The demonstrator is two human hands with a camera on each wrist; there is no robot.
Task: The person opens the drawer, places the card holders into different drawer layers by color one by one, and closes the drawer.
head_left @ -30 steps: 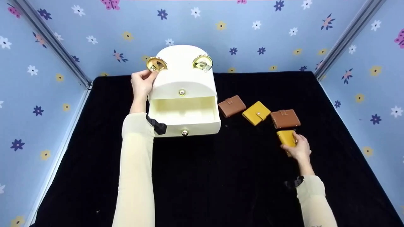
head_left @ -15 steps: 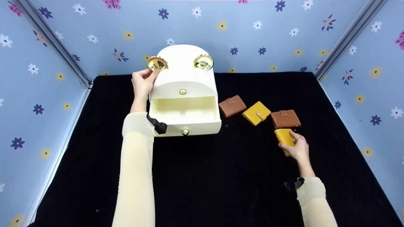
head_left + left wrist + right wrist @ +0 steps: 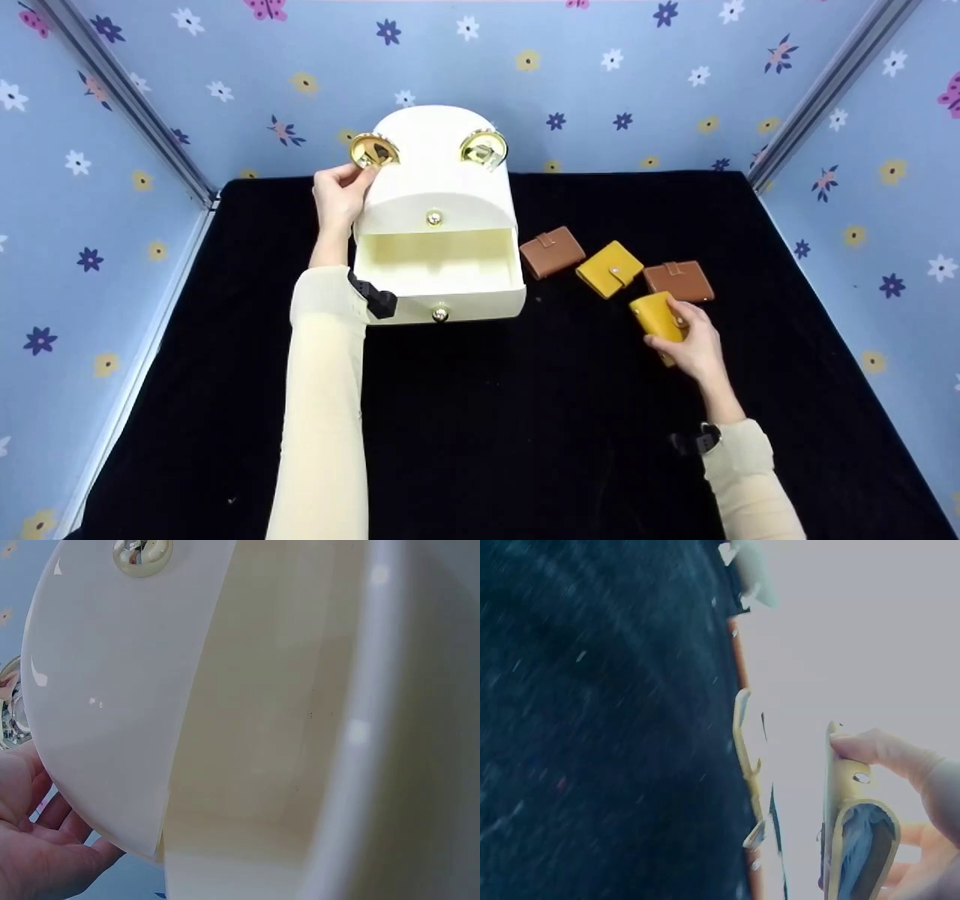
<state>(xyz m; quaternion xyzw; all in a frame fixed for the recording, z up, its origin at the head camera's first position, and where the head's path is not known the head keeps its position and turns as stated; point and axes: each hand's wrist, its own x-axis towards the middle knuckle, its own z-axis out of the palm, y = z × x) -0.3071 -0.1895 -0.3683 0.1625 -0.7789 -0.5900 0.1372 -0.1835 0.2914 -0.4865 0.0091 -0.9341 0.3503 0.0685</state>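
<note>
In the head view my left hand point(image 3: 340, 196) rests against the left side of a white drawer box point(image 3: 441, 169), just below one of two round gold pieces point(image 3: 375, 152). Its lower drawer point(image 3: 439, 274) is pulled out, with nothing seen inside. The left wrist view shows relaxed fingers point(image 3: 67, 829) touching the box's edge. At the right, my right hand point(image 3: 694, 341) grips a yellow card holder point(image 3: 656, 316) with a snap strap between thumb and fingers. Clear sleeves show inside that card holder point(image 3: 866, 840) in the right wrist view, where it is raised off the cloth.
Beyond the held card holder lie a brown card holder point(image 3: 553, 253), another yellow one point(image 3: 609, 270) and a second brown one point(image 3: 680, 281) in a loose row. Black cloth point(image 3: 525, 435) covers the table. Flower-patterned blue walls point(image 3: 570, 90) enclose the back and sides.
My right hand has moved a little left and away from me with the yellow card holder, which now overlaps the near corner of the right brown one. The left hand stays put.
</note>
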